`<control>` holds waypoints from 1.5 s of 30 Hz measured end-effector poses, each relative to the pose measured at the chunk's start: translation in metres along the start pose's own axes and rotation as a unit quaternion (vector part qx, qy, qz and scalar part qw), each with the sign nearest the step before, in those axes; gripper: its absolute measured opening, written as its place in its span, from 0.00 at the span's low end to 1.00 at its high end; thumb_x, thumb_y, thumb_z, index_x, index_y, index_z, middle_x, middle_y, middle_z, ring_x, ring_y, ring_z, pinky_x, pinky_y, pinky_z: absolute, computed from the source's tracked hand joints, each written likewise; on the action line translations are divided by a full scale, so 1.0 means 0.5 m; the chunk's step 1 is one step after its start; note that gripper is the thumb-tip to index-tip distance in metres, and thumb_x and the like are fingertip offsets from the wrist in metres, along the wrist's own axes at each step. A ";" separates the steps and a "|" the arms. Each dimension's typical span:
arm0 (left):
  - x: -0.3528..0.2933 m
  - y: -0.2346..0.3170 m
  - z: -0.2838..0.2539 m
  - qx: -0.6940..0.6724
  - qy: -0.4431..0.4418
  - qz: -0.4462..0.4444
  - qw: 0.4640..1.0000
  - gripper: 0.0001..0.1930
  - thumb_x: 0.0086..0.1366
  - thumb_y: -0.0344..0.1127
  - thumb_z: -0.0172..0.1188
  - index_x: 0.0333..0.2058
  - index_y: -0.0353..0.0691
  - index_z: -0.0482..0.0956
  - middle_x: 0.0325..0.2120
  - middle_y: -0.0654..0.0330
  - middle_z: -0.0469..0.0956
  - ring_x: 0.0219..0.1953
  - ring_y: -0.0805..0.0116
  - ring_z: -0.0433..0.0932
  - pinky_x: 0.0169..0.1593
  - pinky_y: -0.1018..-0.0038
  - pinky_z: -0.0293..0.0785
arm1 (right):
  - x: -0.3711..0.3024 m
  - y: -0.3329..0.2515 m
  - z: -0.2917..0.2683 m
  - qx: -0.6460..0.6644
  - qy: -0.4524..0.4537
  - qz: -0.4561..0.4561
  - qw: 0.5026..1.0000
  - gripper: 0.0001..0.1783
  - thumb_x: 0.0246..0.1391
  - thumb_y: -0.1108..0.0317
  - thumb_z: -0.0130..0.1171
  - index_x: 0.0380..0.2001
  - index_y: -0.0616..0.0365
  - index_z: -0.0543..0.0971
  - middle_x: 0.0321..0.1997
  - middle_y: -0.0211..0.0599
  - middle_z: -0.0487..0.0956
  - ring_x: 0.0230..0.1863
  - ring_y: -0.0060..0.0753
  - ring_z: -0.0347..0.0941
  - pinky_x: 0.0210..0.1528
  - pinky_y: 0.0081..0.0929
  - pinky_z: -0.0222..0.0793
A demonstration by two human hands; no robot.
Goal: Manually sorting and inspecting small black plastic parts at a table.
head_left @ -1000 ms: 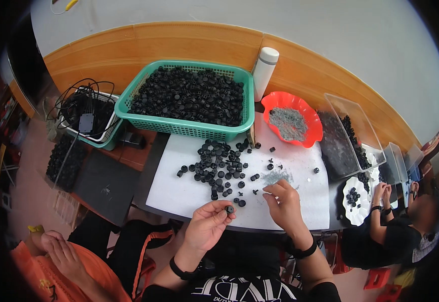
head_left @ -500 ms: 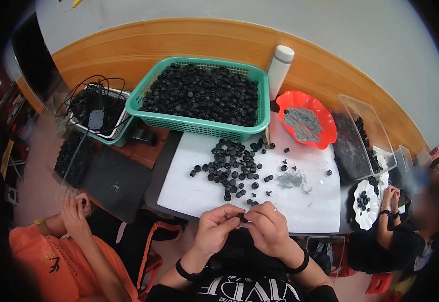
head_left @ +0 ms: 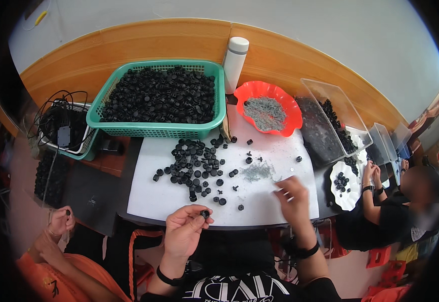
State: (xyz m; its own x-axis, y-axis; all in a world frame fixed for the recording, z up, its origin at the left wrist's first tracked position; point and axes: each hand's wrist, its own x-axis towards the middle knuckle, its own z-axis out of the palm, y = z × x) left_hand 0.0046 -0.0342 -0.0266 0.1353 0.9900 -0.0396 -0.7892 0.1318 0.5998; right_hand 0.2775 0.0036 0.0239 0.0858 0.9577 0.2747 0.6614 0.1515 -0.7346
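At the near edge of the white sheet, my left hand (head_left: 183, 232) pinches a small round black plastic cap (head_left: 205, 214) between thumb and fingertips, its hollow side showing. My right hand (head_left: 295, 202) hovers over the sheet's right part with fingers half curled and apart; nothing shows between them. Just left of its fingertips lies a small heap of thin grey metal pins (head_left: 257, 172). A loose pile of black caps (head_left: 192, 161) covers the sheet's left middle, with several single black pieces (head_left: 222, 201) scattered toward me.
Behind the sheet (head_left: 259, 214) stand a green basket (head_left: 154, 132) full of black parts, a white bottle (head_left: 235, 65) and a red scalloped dish (head_left: 293, 113) of grey pins. A clear bin (head_left: 335, 108) and white plate (head_left: 347, 201) are at right. Co-workers sit on both sides.
My hands have parted: the left keeps a black cap and has moved left, while the right has reached out over the sheet toward the pins. The whole view has shifted.
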 end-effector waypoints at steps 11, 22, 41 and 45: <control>0.011 -0.010 -0.001 -0.029 0.005 0.001 1.000 0.12 0.63 0.19 0.56 0.45 0.28 0.79 0.41 0.46 0.80 0.39 0.60 0.81 0.46 0.71 0.77 | 0.056 0.073 -0.022 -0.145 -0.009 -0.058 0.988 0.05 0.43 0.78 0.63 0.27 0.60 0.83 0.28 0.41 0.75 0.30 0.42 0.74 0.33 0.32 0.69; 0.014 -0.006 -0.002 -0.029 0.002 -0.003 1.000 0.11 0.63 0.19 0.57 0.44 0.27 0.79 0.40 0.46 0.81 0.39 0.62 0.82 0.44 0.74 0.78 | 0.044 0.059 -0.039 -0.001 -0.084 0.055 0.995 0.03 0.46 0.80 0.62 0.28 0.65 0.81 0.25 0.35 0.78 0.25 0.26 0.73 0.30 0.24 0.67; 0.002 -0.004 -0.006 -0.023 0.008 -0.003 1.000 0.11 0.64 0.19 0.56 0.45 0.27 0.78 0.41 0.47 0.81 0.40 0.63 0.81 0.47 0.73 0.77 | 0.036 -0.011 -0.011 0.054 -0.098 0.017 0.994 0.05 0.52 0.83 0.58 0.31 0.64 0.76 0.30 0.33 0.76 0.28 0.23 0.71 0.31 0.20 0.66; -0.001 -0.008 0.000 -0.044 0.011 -0.011 0.999 0.11 0.64 0.19 0.56 0.46 0.28 0.78 0.41 0.48 0.81 0.40 0.64 0.81 0.45 0.75 0.76 | -0.026 -0.048 0.057 0.158 -0.109 -0.064 0.979 0.07 0.52 0.85 0.57 0.33 0.64 0.80 0.25 0.30 0.76 0.29 0.17 0.70 0.32 0.18 0.65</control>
State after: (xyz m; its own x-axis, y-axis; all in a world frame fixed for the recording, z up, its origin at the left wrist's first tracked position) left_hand 0.0078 -0.0351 -0.0290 0.1402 0.9877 -0.0698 -0.8360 0.1559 0.5260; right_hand 0.2392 -0.0056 0.0204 -0.1672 0.9499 0.2640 0.3903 0.3096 -0.8670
